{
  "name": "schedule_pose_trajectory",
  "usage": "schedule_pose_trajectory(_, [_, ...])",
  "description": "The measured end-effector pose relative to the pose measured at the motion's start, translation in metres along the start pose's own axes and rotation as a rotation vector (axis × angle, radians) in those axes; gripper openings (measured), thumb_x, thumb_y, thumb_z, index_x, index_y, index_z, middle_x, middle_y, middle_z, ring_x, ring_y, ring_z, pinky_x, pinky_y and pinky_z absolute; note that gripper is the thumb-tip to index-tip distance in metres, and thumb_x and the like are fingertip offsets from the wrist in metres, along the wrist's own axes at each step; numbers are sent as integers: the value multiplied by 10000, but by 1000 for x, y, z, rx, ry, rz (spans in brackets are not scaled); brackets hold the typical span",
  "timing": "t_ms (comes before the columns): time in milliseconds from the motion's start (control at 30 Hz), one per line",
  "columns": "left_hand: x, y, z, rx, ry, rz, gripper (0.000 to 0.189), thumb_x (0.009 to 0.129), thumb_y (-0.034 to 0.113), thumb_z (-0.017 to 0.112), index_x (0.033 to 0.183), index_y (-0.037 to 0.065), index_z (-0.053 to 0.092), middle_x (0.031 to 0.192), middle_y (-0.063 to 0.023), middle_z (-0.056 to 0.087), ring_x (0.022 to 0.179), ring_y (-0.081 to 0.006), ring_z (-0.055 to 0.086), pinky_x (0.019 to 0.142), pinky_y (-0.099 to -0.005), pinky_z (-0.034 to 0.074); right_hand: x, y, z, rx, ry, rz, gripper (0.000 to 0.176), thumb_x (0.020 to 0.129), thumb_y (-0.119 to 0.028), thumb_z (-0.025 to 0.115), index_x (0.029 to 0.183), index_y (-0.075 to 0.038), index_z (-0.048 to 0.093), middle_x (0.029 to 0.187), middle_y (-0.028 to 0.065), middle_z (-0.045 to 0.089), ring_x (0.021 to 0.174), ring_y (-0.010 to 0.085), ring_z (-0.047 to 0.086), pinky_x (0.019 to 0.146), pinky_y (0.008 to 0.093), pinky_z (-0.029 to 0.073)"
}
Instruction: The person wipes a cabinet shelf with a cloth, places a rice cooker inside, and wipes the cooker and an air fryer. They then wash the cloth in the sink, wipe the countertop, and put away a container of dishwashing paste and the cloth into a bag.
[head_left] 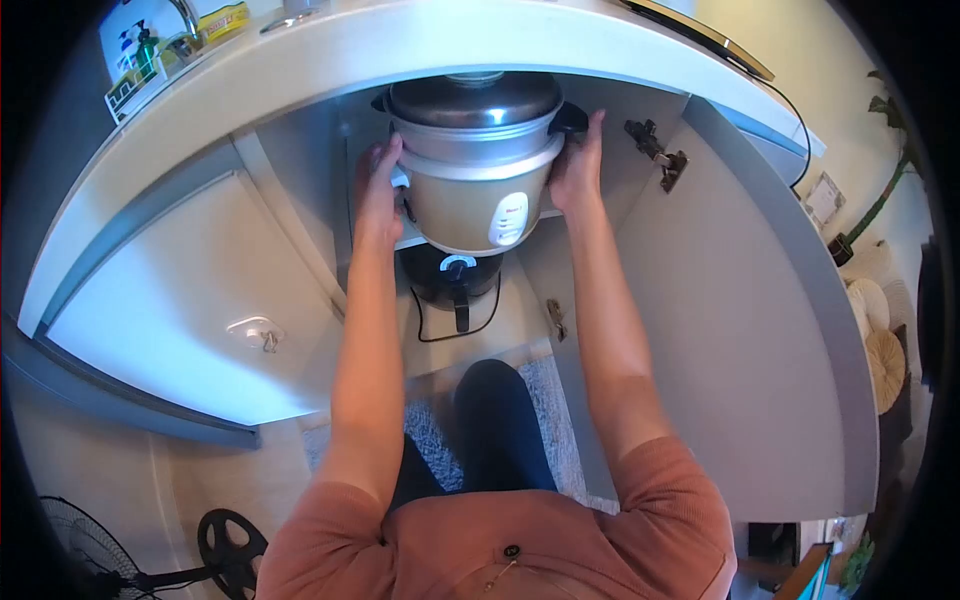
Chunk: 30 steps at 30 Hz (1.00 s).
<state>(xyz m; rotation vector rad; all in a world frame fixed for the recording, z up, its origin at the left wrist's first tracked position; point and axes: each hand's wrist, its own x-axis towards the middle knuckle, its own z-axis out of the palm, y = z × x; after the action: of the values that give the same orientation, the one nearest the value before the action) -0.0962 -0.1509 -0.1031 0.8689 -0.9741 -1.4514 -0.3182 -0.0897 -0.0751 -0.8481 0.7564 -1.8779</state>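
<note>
Between my hands is a beige and silver rice cooker [455,205] with a metal lid [475,102] and black handles, at the opening of the cabinet below the counter. My left hand [378,190] grips its left side, thumb up against the body. On the other side, my right hand [578,172] is closed round the cooker below its black handle; part of those fingers is hidden behind it. The cooker looks upright, its oval switch panel facing me. Lower down, a black appliance with a handle [458,285] sits on the cabinet floor, its cord beside it.
Open cabinet doors stand to the left [190,300] and right [730,320]. The counter edge [450,45] overhangs the opening. A grey rug [545,400] lies under my legs. A fan [90,540] stands at lower left. Bottles [146,50] are by the faucet.
</note>
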Motion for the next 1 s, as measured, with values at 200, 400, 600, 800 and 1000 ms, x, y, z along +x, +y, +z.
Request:
schedule_pose_trajectory(200, [56, -12, 0, -56, 62, 152, 698, 730, 473, 664, 1242, 61, 427, 1222, -95, 449, 1077, -277, 396, 834, -432, 342, 53, 25, -4, 38, -133, 53, 968, 758, -748, 369, 1349, 12, 272, 1390, 148, 327, 1284, 281, 287, 1066, 398, 181])
schedule_pose_trajectory(400, [87, -8, 6, 12, 145, 110, 494, 752, 420, 645, 1093, 71, 573, 1095, -65, 530, 995, -219, 438, 777, -378, 344, 100, 53, -20, 47, -171, 23, 883, 776, -714, 386, 1335, -34, 316, 1384, 126, 342, 1273, 282, 297, 1053, 404, 206])
schedule_pose_trajectory(600, [161, -25, -16, 91, 58, 123, 570, 777, 471, 585, 1189, 81, 522, 1170, -80, 503, 1047, -248, 427, 824, -417, 347, 133, 56, -37, -449, -6, 76, 791, 807, -691, 342, 1232, -34, 454, 1075, 127, 525, 1000, 222, 470, 863, 381, 361])
schedule_pose_trajectory(800, [223, 4, -25, 14, 148, 258, 505, 828, 439, 537, 1185, 86, 486, 1125, -70, 508, 1045, -228, 444, 884, -399, 347, 114, 6, -16, -868, 31, 49, 530, 853, -512, 448, 1072, -43, 566, 707, 39, 547, 585, 118, 467, 516, 235, 363])
schedule_pose_trajectory(1000, [234, 23, -15, -9, 141, 373, 411, 867, 399, 510, 1138, 90, 492, 1047, -52, 531, 1016, -196, 472, 920, -356, 353, 149, 12, -16, -723, 70, 48, 256, 837, -273, 491, 797, -34, 574, 665, 64, 591, 563, 158, 537, 509, 298, 432])
